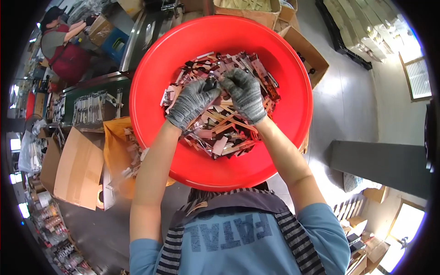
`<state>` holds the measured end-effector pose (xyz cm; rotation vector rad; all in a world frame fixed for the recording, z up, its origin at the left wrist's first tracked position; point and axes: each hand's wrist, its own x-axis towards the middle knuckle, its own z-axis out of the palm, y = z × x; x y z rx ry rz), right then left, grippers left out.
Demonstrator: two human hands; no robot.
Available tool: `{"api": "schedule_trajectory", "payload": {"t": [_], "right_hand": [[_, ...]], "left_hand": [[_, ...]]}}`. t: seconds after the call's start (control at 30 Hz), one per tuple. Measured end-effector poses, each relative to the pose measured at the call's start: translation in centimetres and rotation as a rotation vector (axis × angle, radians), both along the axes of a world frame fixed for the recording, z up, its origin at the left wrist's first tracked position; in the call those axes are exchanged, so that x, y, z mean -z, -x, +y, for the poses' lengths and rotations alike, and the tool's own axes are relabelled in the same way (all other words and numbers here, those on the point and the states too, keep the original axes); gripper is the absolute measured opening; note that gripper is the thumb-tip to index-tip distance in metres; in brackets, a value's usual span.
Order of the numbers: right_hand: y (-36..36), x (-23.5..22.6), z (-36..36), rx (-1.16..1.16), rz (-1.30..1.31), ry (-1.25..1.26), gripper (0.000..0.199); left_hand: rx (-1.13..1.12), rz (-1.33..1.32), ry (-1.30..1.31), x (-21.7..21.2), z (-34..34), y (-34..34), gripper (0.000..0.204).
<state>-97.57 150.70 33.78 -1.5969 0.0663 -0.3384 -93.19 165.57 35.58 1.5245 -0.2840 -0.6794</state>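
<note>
A large red plastic basin [293, 114] fills the middle of the view. Inside it lies a mixed heap of thin wooden sticks [223, 123], clear wrappers, dark strips and pale pink card pieces [220, 145]. Over the heap, both my hands wear grey knitted gloves and meet near its far half. My left hand [193, 101] has its fingers bent together, with something small and dark at the tips. Close beside it, my right hand [245, 95] pinches with curled fingers. Whatever sits between the fingertips is too small to make out.
Open cardboard boxes [79, 168] stand left, beside an orange sack [117, 143] of scraps. Another box [305, 55] touches the basin's far right. Far left, a co-worker [66, 48] handles a carton by a metal-edged bench [103, 77]. A grey beam [380, 162] juts in from the right.
</note>
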Motion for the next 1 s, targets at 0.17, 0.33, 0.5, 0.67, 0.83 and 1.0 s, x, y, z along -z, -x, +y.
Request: {"api": "schedule_trajectory", "payload": {"t": [0.17,0.33,0.5,0.67,0.83,1.0], "right_hand": [[-0.6,-1.3,-3.9,-0.278,-0.21,0.422,0.008],[-3.9,-2.7,-5.6,-0.503,-0.063,0.309,0.009],[-2.5,-3.2,-2.9,-0.5,-0.367,0.537,0.014],[-1.1,13.2,-11.6,-0.224,-0.104,1.517,0.016],[7.3,22.1,-8.6,-0.522,1.058,1.447,0.047],[5.6,17.6,-9.4,-0.552,0.865,1.311,0.038]], "left_hand": [[0.197,-0.191,-0.254,0.6,0.2,0.4,0.049],[0.021,-0.307,0.034,1.7,-1.0,0.3,0.08],[0.109,-0.128,-0.251,4.0,-0.1,-0.2,0.034],[0.007,0.251,0.125,3.9,0.1,0.0,0.02],[-0.039,0.414,0.059,4.3,3.3,-0.6,0.017],[-0.095,0.313,0.04,4.7,4.7,-0.7,0.021]]}}
